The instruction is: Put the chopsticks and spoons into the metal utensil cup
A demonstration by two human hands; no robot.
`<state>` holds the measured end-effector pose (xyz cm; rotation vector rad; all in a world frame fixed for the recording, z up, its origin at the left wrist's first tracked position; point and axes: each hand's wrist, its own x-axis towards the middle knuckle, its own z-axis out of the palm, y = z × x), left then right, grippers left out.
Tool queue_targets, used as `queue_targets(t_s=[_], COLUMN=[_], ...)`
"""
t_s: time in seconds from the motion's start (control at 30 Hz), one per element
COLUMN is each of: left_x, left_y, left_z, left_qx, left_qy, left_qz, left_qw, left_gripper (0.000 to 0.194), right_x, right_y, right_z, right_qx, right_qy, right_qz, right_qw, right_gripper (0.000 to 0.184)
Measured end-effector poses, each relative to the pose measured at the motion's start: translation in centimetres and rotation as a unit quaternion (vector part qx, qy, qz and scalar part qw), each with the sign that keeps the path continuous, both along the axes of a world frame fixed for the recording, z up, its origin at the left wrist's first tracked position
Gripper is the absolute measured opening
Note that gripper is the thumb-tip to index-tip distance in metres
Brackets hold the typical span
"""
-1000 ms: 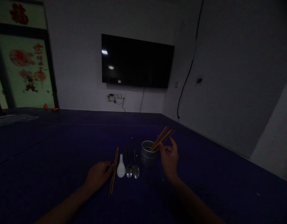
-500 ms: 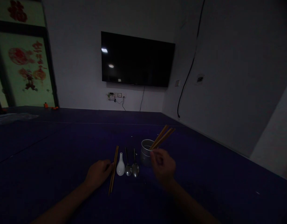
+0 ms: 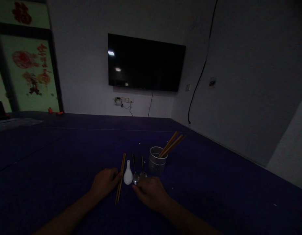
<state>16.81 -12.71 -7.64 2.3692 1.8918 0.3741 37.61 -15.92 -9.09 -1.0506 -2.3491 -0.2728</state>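
My left hand (image 3: pixel 105 182) lies at the left side of a pair of wooden chopsticks (image 3: pixel 120 179), fingers curled and tips closed on them. Right of the chopsticks, a white soup spoon (image 3: pixel 128 176) lies with its handle pointing away. Two metal spoons lie beside it, a left one (image 3: pixel 135 178) and a right one (image 3: pixel 142 174). My right hand (image 3: pixel 152 193), fingers curled, is at the near ends of the metal spoons and partly covers their bowls; whether it grips one is hidden. Behind it stands a metal cup (image 3: pixel 157 164) with several wooden chopsticks (image 3: pixel 172 146) leaning right.
The dark blue table surface (image 3: pixel 92 140) reaches to the walls. A clear plastic sheet (image 3: pixel 17 124) and small orange objects (image 3: pixel 50 110) lie at the far left. A black television (image 3: pixel 146 62) hangs on the back wall, and a cable (image 3: pixel 200 78) runs down the right wall.
My right hand has moved from beside the chopsticks in the cup, down and left to the metal spoons. My left hand stays at the chopsticks on the table. The view has shifted slightly.
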Motion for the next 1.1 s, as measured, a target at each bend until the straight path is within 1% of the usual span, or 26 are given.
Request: queue_targets(t_s=[0.17, 0.33, 0.47, 0.8, 1.1], left_x=[0.06, 0.11, 0.15, 0.11, 0.22], left_y=[-0.03, -0.08, -0.09, -0.18, -0.39], left_z=[0.01, 0.07, 0.12, 0.09, 0.41], left_qx=[0.002, 0.004, 0.0, 0.005, -0.004], left_qy=[0.001, -0.004, -0.007, -0.005, 0.007], left_qz=[-0.002, -0.011, -0.003, -0.014, -0.003], left_qw=[1.0, 1.0, 1.0, 1.0, 1.0], left_gripper=[0.039, 0.04, 0.038, 0.04, 0.038], right_x=[0.15, 0.21, 0.21, 0.22, 0.07], right_y=[0.21, 0.24, 0.25, 0.27, 0.07], right_z=[-0.11, -0.13, -0.15, -0.33, 0.0], right_qx=[-0.014, -0.017, -0.024, -0.016, -0.028], right_qy=[-0.012, -0.013, -0.013, -0.013, -0.038], right_qz=[-0.006, -0.005, -0.006, 0.0, -0.01], right_qw=[1.0, 1.0, 1.0, 1.0, 0.999], right_gripper=[0.027, 0.026, 0.027, 0.031, 0.027])
